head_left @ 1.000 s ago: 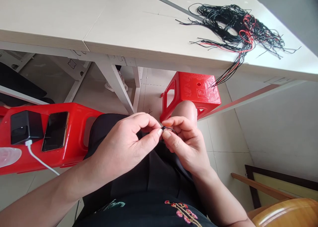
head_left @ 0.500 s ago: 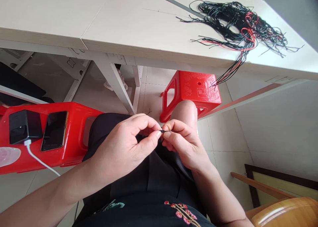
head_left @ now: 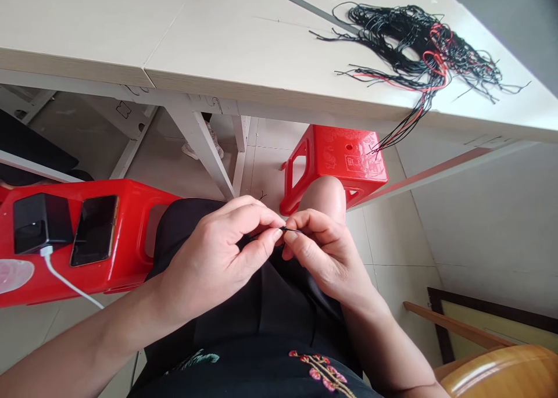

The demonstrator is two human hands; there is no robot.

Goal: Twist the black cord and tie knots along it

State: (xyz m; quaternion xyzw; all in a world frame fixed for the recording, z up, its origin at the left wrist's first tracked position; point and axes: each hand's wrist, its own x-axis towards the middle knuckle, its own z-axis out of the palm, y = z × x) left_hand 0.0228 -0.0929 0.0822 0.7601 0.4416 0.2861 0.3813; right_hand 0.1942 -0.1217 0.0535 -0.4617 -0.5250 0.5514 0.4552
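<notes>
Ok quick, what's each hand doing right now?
Left hand: closed, pinching one end of a thin black cord between thumb and forefinger.
Right hand: closed, pinching the same cord at its other end.

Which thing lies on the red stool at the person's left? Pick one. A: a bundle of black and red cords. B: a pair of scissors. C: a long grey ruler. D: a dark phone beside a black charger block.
D: a dark phone lies flat beside a black charger block on the red stool; the cords lie on the table.
</notes>
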